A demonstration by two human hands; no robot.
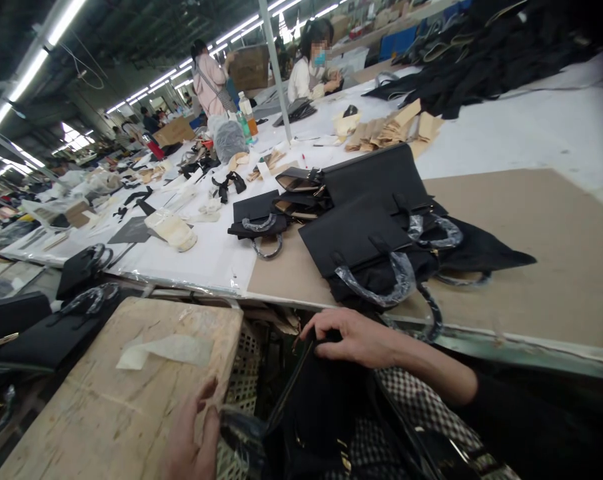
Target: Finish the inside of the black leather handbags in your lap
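A black handbag (311, 407) lies over my lap, its zipped edge turned up and gold-coloured metal parts near the bottom. My right hand (354, 339) is closed on the bag's upper edge, thumb and fingers curled over it. My left hand (194, 437) is at the lower left, fingers apart, beside the bag's plastic-wrapped handle (244, 427). It holds nothing that I can see. Just beyond my right hand, black handbags (356, 233) with wrapped handles are stacked on the table edge.
At left stands a worn wooden board (116, 400) with a pale strip (164, 351) on it. More black bags (56, 333) lie beyond it. The long white table (211, 267) carries brown pieces (381, 130), bottles (248, 117) and black fabric (471, 63). Two people work across it.
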